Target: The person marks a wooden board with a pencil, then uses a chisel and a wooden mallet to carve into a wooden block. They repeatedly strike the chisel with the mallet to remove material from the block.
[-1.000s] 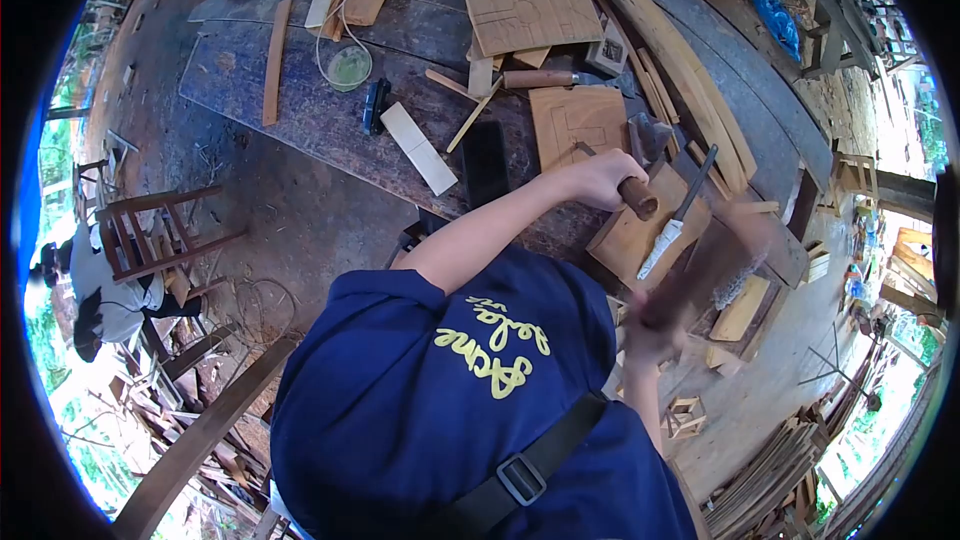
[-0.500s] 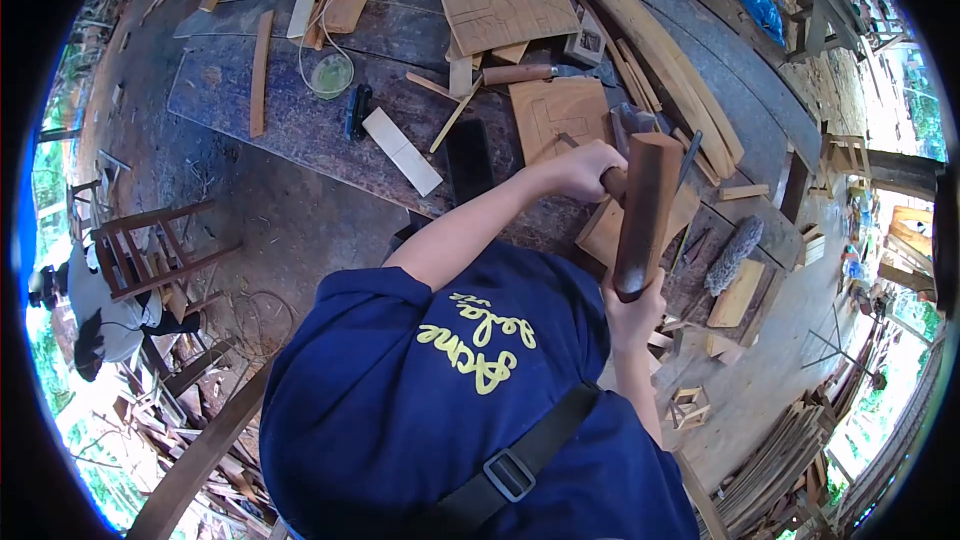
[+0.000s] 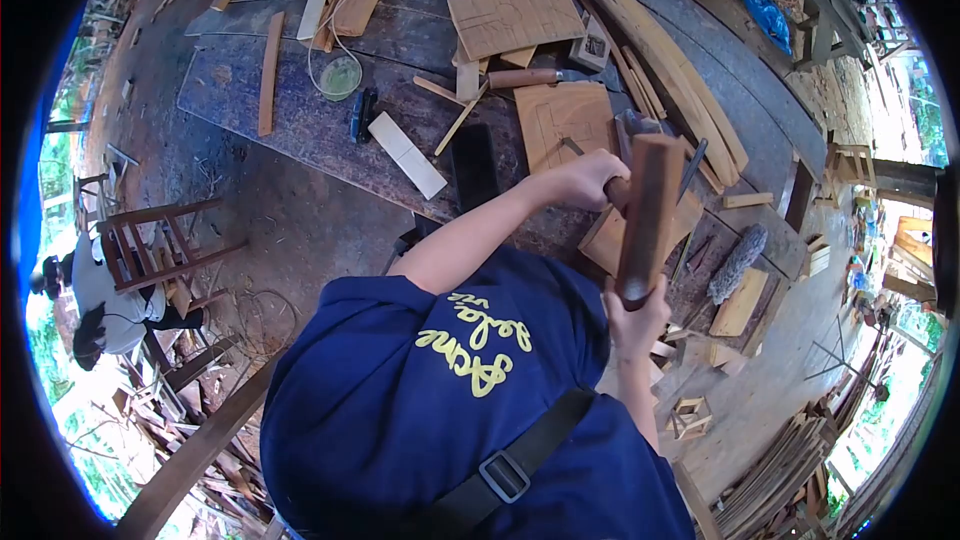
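Observation:
A wooden mallet [image 3: 650, 215] with a thick block head is held up in front of my chest, over the near edge of the workbench. My left hand [image 3: 592, 180] is closed around its short handle, close to where it enters the head. The lower end of the head rests in my right hand [image 3: 638, 315], whose fingers are wrapped about it. Behind the mallet, a dark rod [image 3: 693, 166] sticks out, partly hidden. Beyond my left hand lies a square wooden board [image 3: 562, 118] with carved lines. A wooden block [image 3: 600, 240] sits partly hidden beneath the mallet.
A larger carved board [image 3: 515, 15], a wood-handled tool [image 3: 522, 77], a black phone [image 3: 473, 165] and a pale wood strip [image 3: 407, 155] lie on the workbench [image 3: 235, 90]. Long curved planks [image 3: 665, 60] and a grey brush [image 3: 738, 262] are to the right. A person [image 3: 110, 290] is at far left, by a chair [image 3: 165, 240].
The view has shifted slightly, so the bench things appear a little to the right and lower. Both hands keep the same hold on the mallet, which is tilted slightly differently.

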`<state>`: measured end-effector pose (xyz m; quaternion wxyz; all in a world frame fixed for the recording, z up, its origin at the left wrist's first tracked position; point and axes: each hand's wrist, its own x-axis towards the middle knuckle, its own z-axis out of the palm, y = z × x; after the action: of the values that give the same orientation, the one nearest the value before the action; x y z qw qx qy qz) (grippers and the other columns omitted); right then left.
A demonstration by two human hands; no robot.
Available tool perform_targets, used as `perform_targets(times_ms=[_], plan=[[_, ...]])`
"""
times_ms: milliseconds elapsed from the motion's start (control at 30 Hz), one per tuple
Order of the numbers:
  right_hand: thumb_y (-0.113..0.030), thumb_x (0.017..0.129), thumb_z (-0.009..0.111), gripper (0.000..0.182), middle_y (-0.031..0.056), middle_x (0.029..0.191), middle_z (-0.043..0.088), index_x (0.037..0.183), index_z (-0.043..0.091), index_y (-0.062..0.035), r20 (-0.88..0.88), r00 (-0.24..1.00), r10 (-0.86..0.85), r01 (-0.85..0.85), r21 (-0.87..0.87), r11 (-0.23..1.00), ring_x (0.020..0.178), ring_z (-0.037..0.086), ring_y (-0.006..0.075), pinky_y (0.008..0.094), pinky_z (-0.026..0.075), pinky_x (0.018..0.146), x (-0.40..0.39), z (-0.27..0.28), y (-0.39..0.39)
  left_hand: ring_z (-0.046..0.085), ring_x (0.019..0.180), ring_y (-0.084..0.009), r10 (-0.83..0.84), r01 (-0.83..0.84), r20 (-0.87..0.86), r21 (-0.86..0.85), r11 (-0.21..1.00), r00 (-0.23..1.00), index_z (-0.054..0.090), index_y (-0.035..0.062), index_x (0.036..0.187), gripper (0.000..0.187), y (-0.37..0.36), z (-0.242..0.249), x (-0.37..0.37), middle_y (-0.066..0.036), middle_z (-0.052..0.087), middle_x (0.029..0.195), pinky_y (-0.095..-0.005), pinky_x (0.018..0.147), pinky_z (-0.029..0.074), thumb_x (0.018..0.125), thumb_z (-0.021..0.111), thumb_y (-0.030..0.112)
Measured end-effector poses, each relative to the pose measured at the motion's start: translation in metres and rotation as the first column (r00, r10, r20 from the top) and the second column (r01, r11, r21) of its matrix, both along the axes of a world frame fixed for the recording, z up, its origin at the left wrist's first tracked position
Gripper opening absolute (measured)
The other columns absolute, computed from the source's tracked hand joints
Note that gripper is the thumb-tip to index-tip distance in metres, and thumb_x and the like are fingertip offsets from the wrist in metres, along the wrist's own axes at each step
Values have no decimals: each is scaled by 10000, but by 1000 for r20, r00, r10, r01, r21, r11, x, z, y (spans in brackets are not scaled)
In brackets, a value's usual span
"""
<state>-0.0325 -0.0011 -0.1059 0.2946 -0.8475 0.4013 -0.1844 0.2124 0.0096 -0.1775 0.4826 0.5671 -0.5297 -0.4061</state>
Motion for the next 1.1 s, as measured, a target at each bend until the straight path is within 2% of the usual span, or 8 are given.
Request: perform_targets(times_ms=[233,300,433,667,733,767,900,1100], plan=[[-110,666,865,465,63,756,618,1012,600,50,453,854,-256,242,91,966,648,616,194,326,508,641,-22,13,7,615,771,-333,3,2,111,-44,999,994,626,11,800,217,-1,-12,-1,-169,621,785,-381,658,458,589,654,-33],[-148,694,843,424,119,754,630,989,600,35,424,905,41,53,-208,977,627,646,257,344,507,613,-40,-42,-4,614,778,-335,-5,8,105,-20,1000,994,626,13,800,213,-1,-9,-1,-168,621,786,-383,663,458,594,657,-31],[-243,725,801,427,216,643,611,920,516,8,-9,1000,12,-12,-66,998,572,657,343,386,500,554,0,4,-6,607,772,-336,20,-2,166,-108,994,986,619,20,793,195,3,-13,-3,-164,619,783,-384,663,455,607,663,-20],[-103,737,816,395,71,854,630,1013,560,17,475,857,-201,172,103,980,651,587,158,313,511,639,-19,8,0,601,612,-291,58,-48,64,-154,987,996,594,-9,720,157,-2,-16,0,-195,564,638,-369,558,413,565,593,-40],[-152,742,815,413,101,764,633,1015,556,17,337,941,-37,91,-147,985,600,618,194,354,518,600,-41,-56,-5,594,599,-274,69,-65,34,-122,990,997,586,-11,716,156,-1,-12,-1,-189,562,630,-365,551,406,563,593,-37],[-293,723,814,478,226,685,624,973,545,12,-99,995,14,-37,-232,972,589,647,392,429,523,567,-1,-9,3,586,585,-257,90,-90,3,-90,992,996,578,-13,712,155,-2,-10,-1,-183,559,622,-361,544,399,560,593,-35],[-330,719,814,515,255,704,614,1007,551,6,-73,997,23,-30,-93,995,666,648,423,434,516,578,3,9,-1,562,572,-236,152,-145,9,-255,956,988,558,-16,702,155,-7,-34,-2,-162,549,605,-362,536,388,552,590,-34],[-117,681,856,446,43,684,600,997,578,29,417,908,-39,121,-172,978,543,588,151,300,496,569,-14,11,1,623,687,-279,-6,9,117,-27,1000,993,611,3,812,229,-4,-10,13,-150,612,723,-362,630,465,599,689,35]])
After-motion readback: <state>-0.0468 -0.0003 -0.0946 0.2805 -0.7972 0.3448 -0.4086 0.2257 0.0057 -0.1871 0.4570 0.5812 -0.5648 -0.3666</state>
